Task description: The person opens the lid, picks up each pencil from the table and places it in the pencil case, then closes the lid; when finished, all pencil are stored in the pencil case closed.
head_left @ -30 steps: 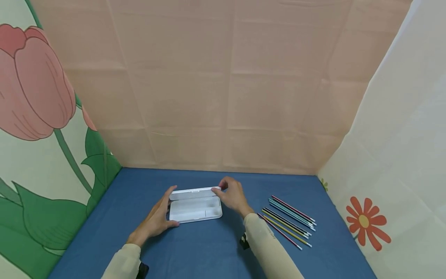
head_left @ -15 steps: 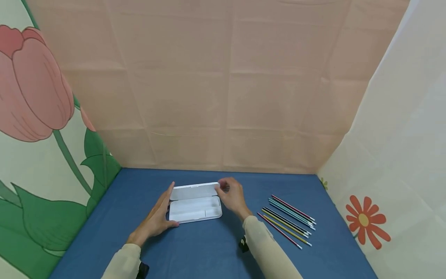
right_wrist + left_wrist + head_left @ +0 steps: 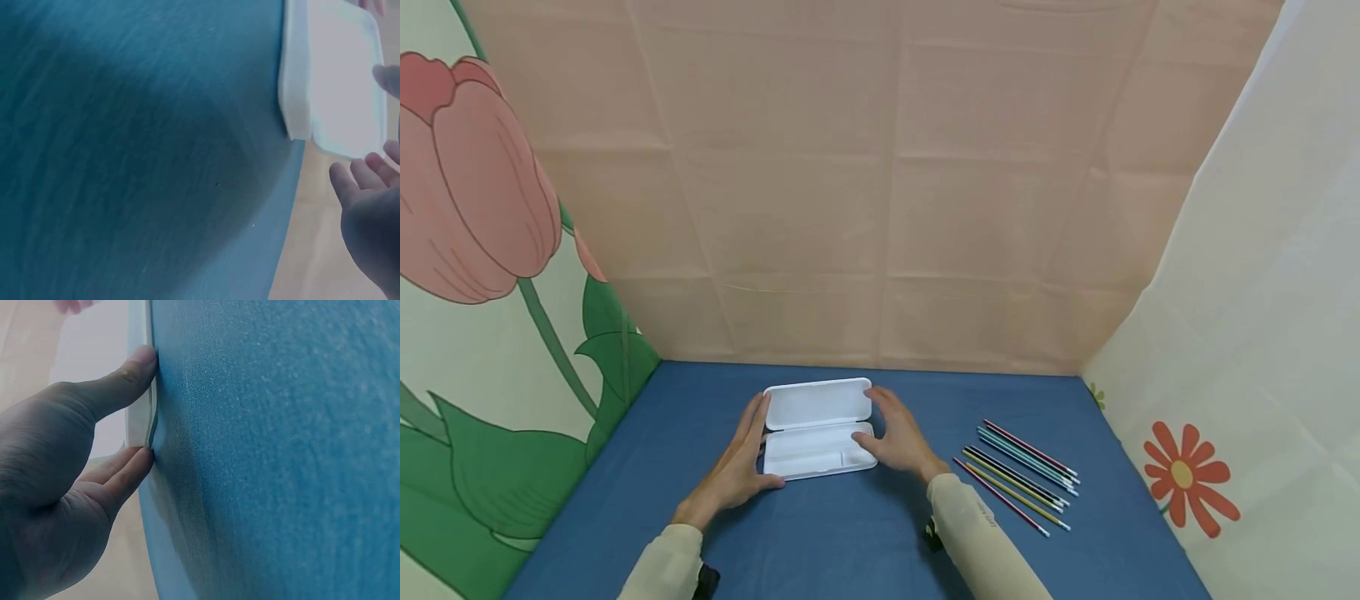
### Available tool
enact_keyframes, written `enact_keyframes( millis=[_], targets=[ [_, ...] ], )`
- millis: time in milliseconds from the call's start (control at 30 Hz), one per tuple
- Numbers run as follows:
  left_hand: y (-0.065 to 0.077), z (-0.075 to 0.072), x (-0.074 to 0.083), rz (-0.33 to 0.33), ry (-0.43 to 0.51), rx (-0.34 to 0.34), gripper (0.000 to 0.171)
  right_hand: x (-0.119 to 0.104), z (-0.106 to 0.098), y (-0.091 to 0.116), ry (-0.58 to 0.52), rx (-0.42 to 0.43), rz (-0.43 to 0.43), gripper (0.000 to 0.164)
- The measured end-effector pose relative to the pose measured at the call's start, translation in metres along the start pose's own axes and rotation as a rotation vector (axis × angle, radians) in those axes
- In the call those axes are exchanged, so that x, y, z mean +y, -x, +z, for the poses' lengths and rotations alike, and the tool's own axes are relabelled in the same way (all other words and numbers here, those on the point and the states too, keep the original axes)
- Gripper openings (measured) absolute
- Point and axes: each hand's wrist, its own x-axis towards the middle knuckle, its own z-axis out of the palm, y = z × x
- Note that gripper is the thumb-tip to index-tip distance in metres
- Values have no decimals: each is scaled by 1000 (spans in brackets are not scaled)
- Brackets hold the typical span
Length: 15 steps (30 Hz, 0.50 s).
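Note:
A white pencil case [image 3: 805, 450] lies on the blue table with its lid [image 3: 818, 403] raised and tipped back at the far side. My left hand [image 3: 733, 467] holds the left end of the case, thumb at the front corner and fingers along the side. In the left wrist view, thumb and fingers [image 3: 128, 475] bracket the case's end. At the right end is my right hand [image 3: 901, 433], fingers spread loosely by the lid's right edge and thumb over the tray. The right wrist view shows these fingers [image 3: 369, 175] close to the lid's rim, holding nothing.
Several pencils [image 3: 1018, 475] in red, teal, black and yellow lie side by side to the right of the case, beside my right sleeve [image 3: 981, 533]. A beige cloth backdrop [image 3: 880, 208] rises behind the table [image 3: 835, 542]. Flower-printed cloths stand at both sides.
The lid has swung up and back from a low angle, so its inside now faces me. My right hand has let go of the lid's corner and its fingers have spread. My left hand stays put.

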Motion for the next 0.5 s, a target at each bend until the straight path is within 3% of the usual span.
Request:
enact_keyframes(
  millis=[267,500],
  targets=[
    [1,0,0,-12,-6,-24,148,9,5,4,154,-98,10,96],
    [0,-1,-1,-52,-6,-62,144,9,4,8,193,-191,82,110]
  ],
)
